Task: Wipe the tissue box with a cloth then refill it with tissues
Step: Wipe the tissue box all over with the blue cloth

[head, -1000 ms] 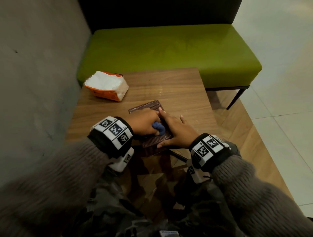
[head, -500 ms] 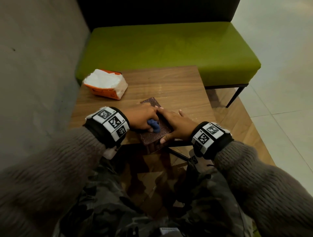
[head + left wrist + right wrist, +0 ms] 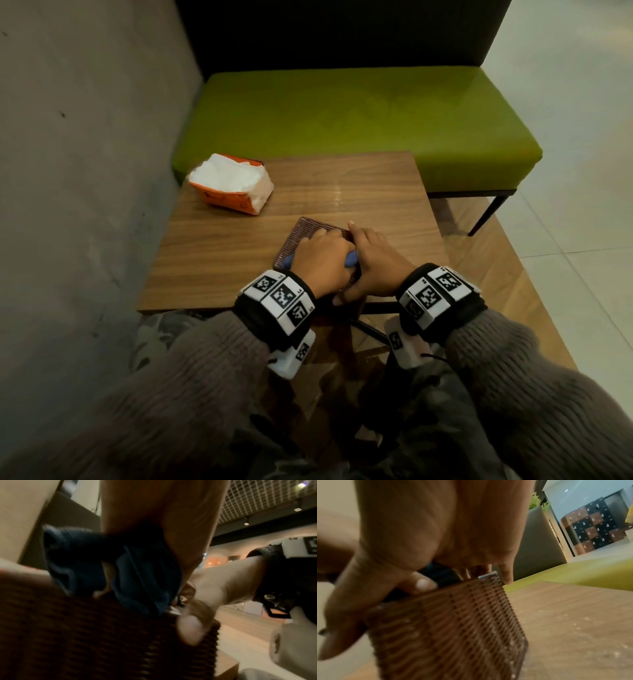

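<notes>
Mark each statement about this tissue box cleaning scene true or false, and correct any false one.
1. The left hand holds a blue cloth against the woven brown tissue box. True.
2. The right hand rests flat on the green bench. False: it grips the tissue box, thumb on the near side.
3. The orange pack of white tissues lies on the wooden table, apart from the box. True.
4. The tissue box stands on the floor. False: it sits on the table near the front edge.
5. The tissue pack is sealed shut. False: it is open, with white tissues showing on top.
</notes>
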Demonstrator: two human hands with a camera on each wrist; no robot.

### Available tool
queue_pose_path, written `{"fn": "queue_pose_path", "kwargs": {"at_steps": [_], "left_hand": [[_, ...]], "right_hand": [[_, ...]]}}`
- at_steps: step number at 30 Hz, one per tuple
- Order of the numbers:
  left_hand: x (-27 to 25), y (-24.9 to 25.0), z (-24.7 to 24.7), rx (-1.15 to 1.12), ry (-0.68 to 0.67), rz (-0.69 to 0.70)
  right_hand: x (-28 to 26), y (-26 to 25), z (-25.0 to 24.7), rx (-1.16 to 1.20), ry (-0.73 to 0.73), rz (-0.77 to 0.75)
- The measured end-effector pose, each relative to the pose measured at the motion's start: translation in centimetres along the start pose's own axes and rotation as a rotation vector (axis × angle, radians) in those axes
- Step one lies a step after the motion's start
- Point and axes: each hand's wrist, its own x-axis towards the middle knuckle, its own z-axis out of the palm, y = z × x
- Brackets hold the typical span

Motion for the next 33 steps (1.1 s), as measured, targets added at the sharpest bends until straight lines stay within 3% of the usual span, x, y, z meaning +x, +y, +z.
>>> {"fn": "queue_pose_path", "kwargs": {"at_steps": [3,9,12,16,18,20,23,27,30,33], "left_hand": [[0.2,-1.0,-1.2,0.088,-0.075,0.138],[0.5,-3.8,-4.2,0.478,-0.355,0.312],[0.2,-4.8,-4.9,0.643,-0.418,0.464],[0.4,-5.1,-5.5,0.793,-0.313,0.737],[0.2,-5.4,-5.2,0.743,-0.161,0.787],[-0.2,-6.0,-5.0,0.670,-0.099,0.658],[-1.3,-5.5,-3.7,0.471,-0.171,0.268],[-2.0,-1.7,-1.2,0.250,0.018,-0.085],[-1.3,1.4,0.1,0.004,0.062,-0.227],[-1.0,2.8,1.0,-0.144,0.146,-0.274]], "right_hand": [[0.3,0.4,-0.1,-0.080,-0.001,-0.014],[0.6,0.2,-2.1,-0.194,-0.158,-0.074],[1.1,-0.1,-2.8,-0.216,-0.227,-0.094],[1.7,-0.2,-3.3,-0.233,-0.278,-0.095],[1.7,-0.1,-3.2,-0.224,-0.264,-0.097],[1.5,0.1,-3.1,-0.212,-0.236,-0.087],[1.0,0.4,-2.7,-0.207,-0.190,-0.079],[0.1,0.1,-1.7,-0.192,-0.106,-0.049],[-0.4,0.2,-0.3,-0.148,0.013,0.004],[-0.6,0.3,1.5,-0.117,0.173,0.086]]}}
